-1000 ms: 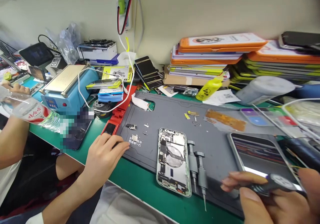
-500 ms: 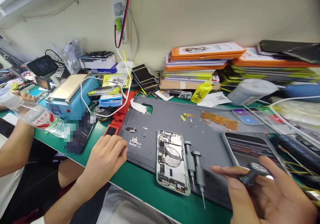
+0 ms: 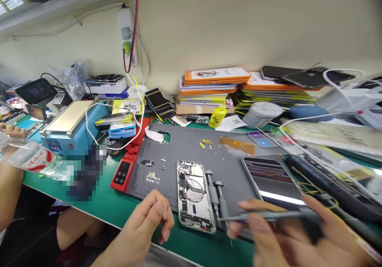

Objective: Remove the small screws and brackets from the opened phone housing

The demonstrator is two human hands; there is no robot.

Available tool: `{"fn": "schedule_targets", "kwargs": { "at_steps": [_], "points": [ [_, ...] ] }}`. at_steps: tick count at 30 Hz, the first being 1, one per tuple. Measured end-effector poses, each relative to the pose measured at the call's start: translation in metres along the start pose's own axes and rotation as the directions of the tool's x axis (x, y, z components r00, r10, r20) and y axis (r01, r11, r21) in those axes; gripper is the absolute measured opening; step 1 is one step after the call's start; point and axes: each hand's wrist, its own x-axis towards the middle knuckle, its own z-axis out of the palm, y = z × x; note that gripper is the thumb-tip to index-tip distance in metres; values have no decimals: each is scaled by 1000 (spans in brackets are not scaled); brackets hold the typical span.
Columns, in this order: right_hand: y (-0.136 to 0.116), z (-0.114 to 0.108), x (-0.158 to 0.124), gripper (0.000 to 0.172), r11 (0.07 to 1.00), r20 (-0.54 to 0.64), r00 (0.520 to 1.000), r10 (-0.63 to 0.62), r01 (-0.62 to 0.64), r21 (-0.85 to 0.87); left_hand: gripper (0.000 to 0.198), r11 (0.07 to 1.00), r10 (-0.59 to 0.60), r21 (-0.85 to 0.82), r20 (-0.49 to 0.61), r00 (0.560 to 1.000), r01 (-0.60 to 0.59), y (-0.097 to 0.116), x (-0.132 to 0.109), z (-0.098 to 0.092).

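Observation:
An opened phone body (image 3: 193, 195) lies on the grey work mat (image 3: 185, 147), with two screwdrivers (image 3: 217, 197) lying beside it on its right. My right hand (image 3: 292, 239), blurred by motion, holds a thin grey screwdriver (image 3: 268, 216) level, its tip pointing left toward the phone body. My left hand (image 3: 146, 229) hovers over the green bench edge, fingers loosely curled, nothing in them. A detached phone screen (image 3: 273, 179) rests on the mat right of the screwdrivers. Small loose parts (image 3: 151, 176) lie left of the phone body.
A red device (image 3: 123, 171) and a blue heating station (image 3: 70, 129) stand at left. Stacked orange and green packages (image 3: 215, 84) line the wall. A yellow bottle (image 3: 217, 116) stands behind the mat. Another person's arm (image 3: 8, 195) holds a clear bottle (image 3: 26, 157) at far left.
My left hand has lifted off the mat's corner and drawn back toward me. My right hand has turned the screwdriver level, tip pointing left. The camera has tilted upward.

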Motion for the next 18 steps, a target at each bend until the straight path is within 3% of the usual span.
{"fn": "schedule_targets", "kwargs": {
  "at_steps": [2,4,8,13,18],
  "points": [
    [-6,16,-4,67,984,113,983,143,-154,94,51,978,-77,-191,21,997,80,-4,9,4],
    [-9,25,-11,62,974,160,977,139,-164,159,54,968,-79,-244,-64,995,62,-8,15,4],
    [-13,31,-28,64,971,95,994,48,-69,231,47,980,-58,-200,-224,973,12,-12,17,2],
    [-18,41,-39,70,982,26,999,-44,38,184,36,975,-81,-221,-209,975,34,-10,17,6],
    [-19,47,-36,74,951,28,994,-103,90,295,33,980,-100,-189,-177,979,66,-5,18,8]
  ]
}}
